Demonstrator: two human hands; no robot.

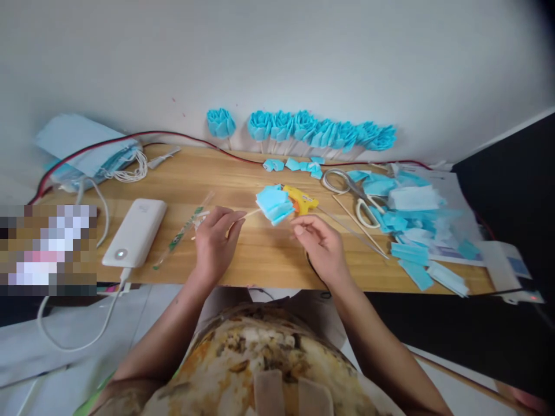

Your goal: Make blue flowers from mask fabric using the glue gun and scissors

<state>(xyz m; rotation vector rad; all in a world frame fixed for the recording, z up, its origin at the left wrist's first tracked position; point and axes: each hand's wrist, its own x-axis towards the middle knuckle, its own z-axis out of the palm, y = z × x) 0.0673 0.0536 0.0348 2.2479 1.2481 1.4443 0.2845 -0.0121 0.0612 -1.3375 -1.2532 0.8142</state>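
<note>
My left hand (pixel 215 238) is closed on a thin wooden stick that carries a light blue paper flower (pixel 274 204) at its tip, held just above the wooden table (pixel 243 173). My right hand (pixel 321 245) hovers to the right of the flower with its fingers loosely curled and apart, nothing visible in them. A yellow glue gun (pixel 302 200) lies on the table right behind the flower.
A row of finished blue paper flowers (pixel 303 130) leans on the wall. Scissors (pixel 355 193), wooden skewers (pixel 359 225) and cut blue paper pieces (pixel 411 231) lie at the right. A white power bank (pixel 135 232) with cable and a stack of blue masks (pixel 87 153) sit at the left.
</note>
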